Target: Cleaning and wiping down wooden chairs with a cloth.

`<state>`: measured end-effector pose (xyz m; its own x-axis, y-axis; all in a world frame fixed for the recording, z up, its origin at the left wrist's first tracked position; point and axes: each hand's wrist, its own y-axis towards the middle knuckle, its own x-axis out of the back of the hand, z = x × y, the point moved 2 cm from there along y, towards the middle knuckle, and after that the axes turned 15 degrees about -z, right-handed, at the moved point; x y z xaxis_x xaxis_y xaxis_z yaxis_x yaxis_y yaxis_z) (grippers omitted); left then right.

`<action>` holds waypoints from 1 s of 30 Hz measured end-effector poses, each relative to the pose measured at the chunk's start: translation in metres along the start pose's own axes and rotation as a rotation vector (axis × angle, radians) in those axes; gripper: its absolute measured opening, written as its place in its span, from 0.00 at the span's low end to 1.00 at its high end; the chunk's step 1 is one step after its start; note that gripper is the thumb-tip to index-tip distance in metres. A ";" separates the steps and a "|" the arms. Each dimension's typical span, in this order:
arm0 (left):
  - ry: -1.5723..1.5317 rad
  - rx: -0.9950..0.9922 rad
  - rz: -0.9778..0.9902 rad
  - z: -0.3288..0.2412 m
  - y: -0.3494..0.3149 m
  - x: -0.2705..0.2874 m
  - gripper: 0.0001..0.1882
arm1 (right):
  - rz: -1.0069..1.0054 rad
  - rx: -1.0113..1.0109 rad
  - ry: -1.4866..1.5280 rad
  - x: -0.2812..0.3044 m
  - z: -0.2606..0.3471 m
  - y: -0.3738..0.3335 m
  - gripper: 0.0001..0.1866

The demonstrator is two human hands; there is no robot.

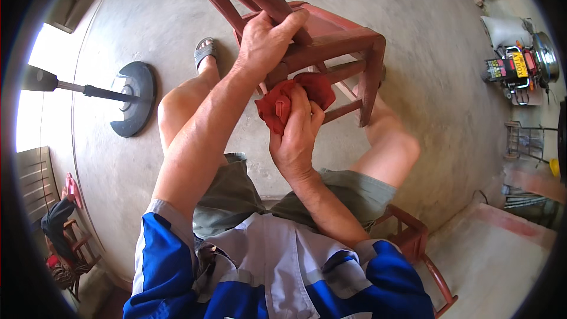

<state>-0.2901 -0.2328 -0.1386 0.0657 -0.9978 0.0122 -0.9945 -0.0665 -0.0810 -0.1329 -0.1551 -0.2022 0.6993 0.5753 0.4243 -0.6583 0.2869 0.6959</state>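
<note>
A reddish-brown wooden chair (331,47) stands tilted between my knees, its backrest posts reaching up and left, its legs and rungs to the right. My left hand (263,41) is wrapped round a backrest post just above the seat. Below it, my right hand (298,142) grips a crumpled red cloth (274,109), which lies against the chair's frame near a leg. Part of the cloth bunches up beyond my fingers, hiding the wood behind it.
To the left stands a round black base (133,99) with a pole. A motorbike-like vehicle (517,65) and a metal rack (522,142) line the right side. Behind me, another red wooden chair (410,236) shows. Clothes hang over a chair (62,230) at lower left.
</note>
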 end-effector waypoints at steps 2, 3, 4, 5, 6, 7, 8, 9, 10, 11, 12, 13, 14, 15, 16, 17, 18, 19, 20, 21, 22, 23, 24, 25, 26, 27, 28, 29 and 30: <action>0.006 -0.005 0.010 0.000 0.001 -0.002 0.24 | -0.011 0.004 -0.008 0.002 -0.003 0.008 0.35; 0.011 -0.009 0.012 0.000 0.002 -0.001 0.24 | 0.066 0.015 0.058 0.006 -0.010 0.015 0.34; 0.000 -0.008 0.019 0.001 0.003 0.001 0.25 | 0.145 0.027 0.129 0.010 -0.016 0.024 0.33; -0.001 -0.011 0.020 0.005 0.005 0.003 0.25 | 0.143 0.029 0.129 0.016 -0.020 0.034 0.33; -0.003 -0.029 0.009 0.010 0.007 0.008 0.24 | 0.318 0.032 0.064 0.018 -0.021 0.045 0.33; -0.010 -0.048 0.005 0.009 0.008 0.009 0.24 | 0.488 0.035 -0.010 0.021 -0.025 0.055 0.33; -0.043 -0.035 0.035 0.009 0.007 0.010 0.23 | 0.436 0.073 -0.044 0.023 -0.030 0.067 0.32; -0.043 -0.038 0.031 0.010 0.007 0.008 0.23 | 0.437 0.077 -0.041 0.023 -0.031 0.067 0.32; -0.072 -0.030 0.017 0.012 0.006 0.006 0.23 | 0.371 0.089 -0.082 0.023 -0.032 0.067 0.31; -0.100 -0.022 0.000 0.014 0.006 0.005 0.22 | 0.307 0.101 -0.120 0.020 -0.033 0.066 0.29; -0.101 -0.021 -0.010 0.013 0.005 0.002 0.22 | 0.281 0.072 -0.107 0.018 -0.032 0.064 0.27; -0.124 -0.013 -0.014 0.013 0.004 -0.002 0.21 | 0.287 0.077 -0.100 0.013 -0.032 0.059 0.27; -0.148 -0.006 -0.018 0.012 0.003 -0.005 0.19 | 0.217 0.011 0.011 0.009 -0.034 0.053 0.27; -0.166 -0.003 -0.022 0.011 0.005 -0.003 0.18 | 0.143 -0.058 0.126 0.002 -0.031 0.049 0.26; -0.153 -0.022 -0.015 0.011 0.005 0.000 0.18 | 0.180 -0.102 0.191 0.002 -0.031 0.047 0.24; -0.132 -0.025 -0.005 0.012 0.005 0.003 0.18 | 0.180 -0.102 0.200 0.007 -0.029 0.045 0.24; -0.119 -0.014 0.010 0.012 0.004 0.005 0.18 | 0.263 -0.264 0.366 0.015 -0.026 0.044 0.22; -0.107 -0.003 0.025 0.013 0.004 0.007 0.18 | 0.346 -0.429 0.529 0.020 -0.025 0.042 0.20; -0.106 0.000 0.020 0.013 0.004 0.008 0.18 | 0.324 -0.513 0.752 0.021 -0.027 0.036 0.17; -0.083 -0.003 0.027 0.010 0.002 0.007 0.18 | 0.331 -0.640 0.898 0.027 -0.030 0.031 0.16; -0.059 -0.007 0.035 0.008 0.000 0.006 0.18 | 0.327 -0.678 0.880 0.037 -0.036 0.033 0.17; -0.060 -0.005 0.031 0.007 -0.002 0.005 0.18 | 0.323 -0.715 0.862 0.044 -0.041 0.035 0.18; -0.073 0.009 0.050 0.006 -0.004 0.005 0.18 | 0.162 -0.817 0.944 0.045 -0.028 0.045 0.17; -0.088 0.022 0.073 0.006 -0.005 0.005 0.18 | 0.066 -0.959 1.036 0.043 -0.007 0.058 0.13; -0.084 0.018 0.081 0.007 -0.007 0.004 0.18 | 0.078 -0.870 1.022 0.038 0.008 0.068 0.12; -0.186 0.087 0.096 0.013 -0.009 0.007 0.19 | 0.090 -0.784 1.009 0.029 0.015 0.073 0.11; -0.296 0.154 0.128 0.015 -0.009 0.004 0.19 | 0.241 -0.457 1.141 0.009 0.003 0.082 0.15; -0.113 -0.045 0.199 0.018 -0.007 0.008 0.19 | 0.395 -0.120 1.241 -0.008 -0.008 0.083 0.19; -0.169 0.071 0.193 0.019 -0.007 0.013 0.19 | -0.038 0.072 0.436 -0.012 -0.001 0.073 0.25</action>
<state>-0.2812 -0.2456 -0.1569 -0.1058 -0.9787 -0.1761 -0.9821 0.1305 -0.1355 -0.1894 -0.1405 -0.1573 0.5293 0.8393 0.1245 -0.6024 0.2684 0.7517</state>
